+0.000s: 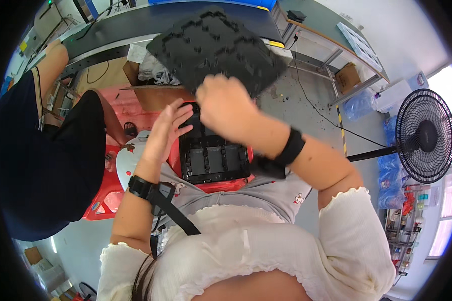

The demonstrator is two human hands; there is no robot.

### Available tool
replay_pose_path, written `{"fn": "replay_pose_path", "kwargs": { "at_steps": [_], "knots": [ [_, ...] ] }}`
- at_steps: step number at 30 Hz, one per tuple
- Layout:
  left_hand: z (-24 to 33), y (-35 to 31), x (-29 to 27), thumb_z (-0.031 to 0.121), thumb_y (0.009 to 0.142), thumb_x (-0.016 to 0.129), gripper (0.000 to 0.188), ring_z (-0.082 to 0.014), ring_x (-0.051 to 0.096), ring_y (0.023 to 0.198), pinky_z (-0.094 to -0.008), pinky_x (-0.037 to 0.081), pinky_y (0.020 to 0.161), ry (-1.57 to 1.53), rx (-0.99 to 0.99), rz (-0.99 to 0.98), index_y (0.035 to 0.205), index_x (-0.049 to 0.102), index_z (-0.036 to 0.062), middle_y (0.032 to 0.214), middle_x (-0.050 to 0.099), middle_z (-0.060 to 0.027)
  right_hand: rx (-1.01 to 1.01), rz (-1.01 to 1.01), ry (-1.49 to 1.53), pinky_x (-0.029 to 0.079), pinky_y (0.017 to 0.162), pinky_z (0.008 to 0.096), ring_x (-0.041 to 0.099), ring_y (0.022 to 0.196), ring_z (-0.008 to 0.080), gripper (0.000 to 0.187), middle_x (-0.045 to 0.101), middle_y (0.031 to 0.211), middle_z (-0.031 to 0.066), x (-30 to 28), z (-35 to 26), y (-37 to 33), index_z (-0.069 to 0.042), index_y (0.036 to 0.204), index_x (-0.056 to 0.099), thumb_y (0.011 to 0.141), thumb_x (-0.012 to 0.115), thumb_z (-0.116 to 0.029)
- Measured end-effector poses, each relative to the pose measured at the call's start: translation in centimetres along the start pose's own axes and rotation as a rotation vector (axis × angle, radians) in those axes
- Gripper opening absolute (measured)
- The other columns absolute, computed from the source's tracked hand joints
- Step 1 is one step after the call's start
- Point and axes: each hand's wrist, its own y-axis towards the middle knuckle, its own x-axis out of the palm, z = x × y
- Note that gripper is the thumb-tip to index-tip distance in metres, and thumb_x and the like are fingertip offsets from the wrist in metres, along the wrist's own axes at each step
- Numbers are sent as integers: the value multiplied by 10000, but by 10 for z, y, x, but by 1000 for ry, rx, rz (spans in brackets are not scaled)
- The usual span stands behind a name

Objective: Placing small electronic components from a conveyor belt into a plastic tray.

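Observation:
My right hand (227,108) is closed on the near edge of a black moulded plastic tray (211,52). The tray is raised and tilted in front of me, and it looks smeared by motion. My left hand (165,129) has its fingers apart and holds nothing. It hovers beside a second black tray (187,169), which has several recesses with dark flat pieces in them. This lower tray lies on something red (226,185) in front of my lap. My right forearm hides part of it.
A dark conveyor belt (110,35) runs along the far side. Below it stands an open cardboard box (160,98) with clear plastic bags. A co-worker (40,150) sits close on my left. On the right are a black fan (426,135) and a bench (326,32).

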Motion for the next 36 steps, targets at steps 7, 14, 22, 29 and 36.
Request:
{"fn": "replay_pose_path", "kwargs": {
  "at_steps": [7, 14, 22, 29, 36],
  "knots": [
    [-22, -14, -32, 179, 932, 536, 246, -76, 556, 863, -231, 444, 775, 386, 23, 191, 1109, 542, 8, 961, 609, -19, -236, -346, 525, 420, 709, 380, 560, 879, 258, 320, 553, 894, 100, 15, -49, -61, -65, 967, 589, 760, 655, -301],
    [-89, -19, -86, 362, 816, 659, 422, -275, 628, 771, -351, 481, 717, 1105, -6, 279, 877, 624, -54, 814, 646, -177, 187, -601, 228, 453, 835, 472, 545, 1034, 345, 574, 484, 1218, 180, 98, -22, -135, -78, 1259, 474, 771, 657, -318],
    [-98, 15, -82, 425, 776, 681, 551, -350, 643, 783, -405, 497, 685, 1379, -306, 288, 844, 607, -117, 813, 632, -276, 433, -508, 145, 513, 794, 420, 599, 920, 382, 689, 298, 1366, 303, 131, -9, -152, -52, 1345, 380, 768, 672, -290],
    [-93, 5, -89, 347, 783, 687, 455, -296, 656, 680, -395, 499, 561, 970, -507, 269, 757, 628, -104, 693, 622, -239, 437, -467, 356, 482, 863, 426, 551, 1011, 434, 657, 351, 1297, 288, 130, -8, -167, -21, 1323, 387, 763, 669, -216],
    [-100, 6, -90, 309, 824, 666, 386, -256, 633, 581, -392, 501, 490, 1470, -255, 184, 768, 626, -71, 635, 614, -149, 832, -177, 573, 468, 882, 430, 537, 1056, 420, 571, 327, 1311, 319, 138, -7, -157, 31, 1219, 447, 738, 691, -157]
  ]
}}
